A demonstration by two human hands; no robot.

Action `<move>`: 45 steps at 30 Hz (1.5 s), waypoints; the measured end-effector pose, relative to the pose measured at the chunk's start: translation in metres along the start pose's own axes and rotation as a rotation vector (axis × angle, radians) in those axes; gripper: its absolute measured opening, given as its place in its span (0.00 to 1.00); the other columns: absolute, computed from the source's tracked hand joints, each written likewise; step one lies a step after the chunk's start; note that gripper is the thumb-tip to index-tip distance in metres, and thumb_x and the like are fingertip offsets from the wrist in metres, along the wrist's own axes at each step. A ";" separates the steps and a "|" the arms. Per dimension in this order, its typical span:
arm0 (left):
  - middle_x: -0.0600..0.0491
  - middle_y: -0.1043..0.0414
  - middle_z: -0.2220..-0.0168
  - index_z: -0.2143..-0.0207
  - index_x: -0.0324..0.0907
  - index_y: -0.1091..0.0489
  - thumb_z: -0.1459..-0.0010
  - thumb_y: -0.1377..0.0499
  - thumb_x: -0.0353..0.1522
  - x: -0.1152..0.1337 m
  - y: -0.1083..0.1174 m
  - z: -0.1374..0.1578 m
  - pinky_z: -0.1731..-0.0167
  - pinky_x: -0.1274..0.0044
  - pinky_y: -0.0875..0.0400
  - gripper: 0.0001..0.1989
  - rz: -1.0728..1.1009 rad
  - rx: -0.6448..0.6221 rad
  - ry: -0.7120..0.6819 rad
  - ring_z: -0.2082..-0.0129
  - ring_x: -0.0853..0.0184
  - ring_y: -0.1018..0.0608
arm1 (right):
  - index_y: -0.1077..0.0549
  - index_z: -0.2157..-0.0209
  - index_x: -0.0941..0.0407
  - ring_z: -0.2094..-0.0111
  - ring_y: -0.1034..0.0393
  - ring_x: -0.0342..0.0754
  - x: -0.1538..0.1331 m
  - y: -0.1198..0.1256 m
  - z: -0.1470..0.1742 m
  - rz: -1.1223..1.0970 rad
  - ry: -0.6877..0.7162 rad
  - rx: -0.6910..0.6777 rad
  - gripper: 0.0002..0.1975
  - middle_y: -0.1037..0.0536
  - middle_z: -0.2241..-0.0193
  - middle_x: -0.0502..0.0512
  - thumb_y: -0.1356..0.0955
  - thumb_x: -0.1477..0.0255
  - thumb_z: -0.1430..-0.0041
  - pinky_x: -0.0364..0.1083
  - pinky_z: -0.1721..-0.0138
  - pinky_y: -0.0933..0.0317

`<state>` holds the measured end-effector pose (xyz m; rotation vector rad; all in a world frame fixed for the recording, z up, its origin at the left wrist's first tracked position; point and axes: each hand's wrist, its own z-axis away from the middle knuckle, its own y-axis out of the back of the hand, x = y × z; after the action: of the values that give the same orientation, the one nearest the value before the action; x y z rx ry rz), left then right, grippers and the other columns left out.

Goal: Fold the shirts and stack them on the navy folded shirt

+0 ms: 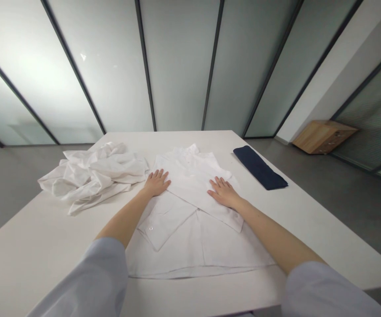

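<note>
A white shirt (177, 246) lies spread on the table, its collar at the far end and its hem towards me. Both sleeves are folded inward across the body, and a small button shows on the left cuff. My left hand (157, 182) rests flat, fingers spread, on the shirt's left side near the shoulder. On the right side, my right hand (223, 192) lies flat on the cloth with its fingers apart. Neither hand grips anything. Some of the right sleeve is hidden beneath my right forearm.
A crumpled heap of white cloth (94, 174) lies on the left of the white table (45, 246), partly over its edge. To the right is a folded dark navy cloth (259, 167). Beyond stand frosted glass panels (180, 66) and a wooden cabinet (322, 136) on the floor.
</note>
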<state>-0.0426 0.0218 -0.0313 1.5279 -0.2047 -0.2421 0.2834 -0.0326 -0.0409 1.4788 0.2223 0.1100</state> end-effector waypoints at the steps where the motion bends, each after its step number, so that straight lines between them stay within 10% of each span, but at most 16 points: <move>1: 0.46 0.56 0.31 0.33 0.44 0.53 0.35 0.62 0.46 0.000 0.000 0.002 0.38 0.62 0.54 0.31 0.001 -0.003 0.001 0.33 0.56 0.51 | 0.49 0.34 0.57 0.33 0.62 0.60 -0.001 0.001 0.005 0.010 0.002 -0.003 0.35 0.54 0.32 0.64 0.47 0.52 0.35 0.57 0.36 0.62; 9: 0.43 0.36 0.41 0.43 0.43 0.37 0.38 0.60 0.52 0.016 0.024 0.009 0.42 0.62 0.46 0.32 -0.011 0.022 0.032 0.41 0.55 0.35 | 0.32 0.44 0.54 0.43 0.37 0.58 -0.006 0.043 0.000 0.065 0.089 0.022 0.26 0.27 0.48 0.64 0.44 0.55 0.36 0.58 0.39 0.56; 17: 0.44 0.55 0.32 0.34 0.43 0.51 0.37 0.61 0.50 0.009 0.008 -0.023 0.38 0.63 0.53 0.34 0.014 0.031 0.078 0.33 0.55 0.50 | 0.48 0.34 0.55 0.33 0.59 0.59 0.013 0.028 -0.061 0.028 -0.044 0.032 0.33 0.52 0.33 0.61 0.48 0.53 0.36 0.58 0.37 0.59; 28: 0.43 0.57 0.31 0.33 0.43 0.52 0.36 0.62 0.49 0.003 0.002 -0.013 0.39 0.59 0.52 0.34 0.011 -0.005 0.152 0.33 0.54 0.51 | 0.49 0.34 0.58 0.33 0.59 0.60 0.017 0.015 -0.054 0.008 -0.140 0.017 0.35 0.53 0.32 0.62 0.49 0.54 0.36 0.59 0.37 0.62; 38: 0.44 0.31 0.45 0.46 0.45 0.34 0.41 0.56 0.53 0.001 0.041 0.013 0.43 0.59 0.46 0.31 -0.081 -0.121 0.049 0.44 0.53 0.32 | 0.28 0.49 0.55 0.41 0.42 0.62 0.005 0.039 -0.022 0.107 0.034 0.024 0.24 0.29 0.46 0.65 0.40 0.57 0.39 0.60 0.40 0.57; 45: 0.44 0.52 0.32 0.34 0.42 0.50 0.36 0.61 0.48 0.013 0.015 -0.016 0.39 0.65 0.51 0.33 -0.011 0.068 0.025 0.34 0.56 0.46 | 0.46 0.35 0.57 0.34 0.56 0.58 -0.018 0.037 -0.062 0.026 0.011 0.050 0.31 0.49 0.34 0.62 0.46 0.57 0.34 0.54 0.38 0.57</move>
<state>-0.0255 0.0335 -0.0167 1.5990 -0.1864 -0.2260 0.2552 0.0278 -0.0076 1.5316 0.2164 0.1340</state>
